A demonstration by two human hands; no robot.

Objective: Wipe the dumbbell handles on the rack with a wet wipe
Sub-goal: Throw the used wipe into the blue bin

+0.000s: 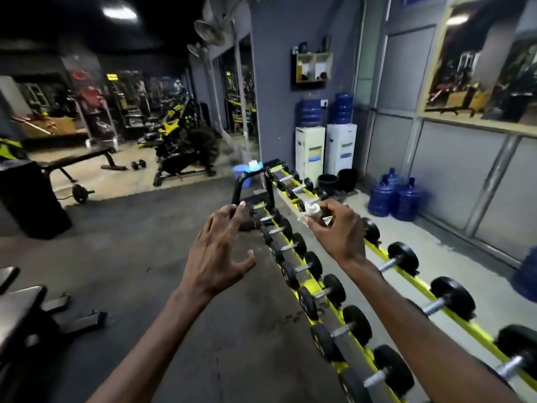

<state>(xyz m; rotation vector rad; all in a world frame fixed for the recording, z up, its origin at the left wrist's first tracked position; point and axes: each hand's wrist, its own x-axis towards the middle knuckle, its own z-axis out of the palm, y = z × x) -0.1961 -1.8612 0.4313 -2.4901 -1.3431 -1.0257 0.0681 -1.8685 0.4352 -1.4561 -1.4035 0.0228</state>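
Mid-frame, the right hand [334, 231] pinches a crumpled white wet wipe [311, 212] above the yellow dumbbell rack [313, 285]; the left hand [220, 251] is spread and empty. Wiping looks not yet underway.

Black dumbbells [305, 264] on yellow rack [312, 285]; wipe [312, 212] apparently white.

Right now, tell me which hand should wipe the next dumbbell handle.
Right. The right hand pinches the wet wipe over the rack; the left hand is spread and holds nothing.
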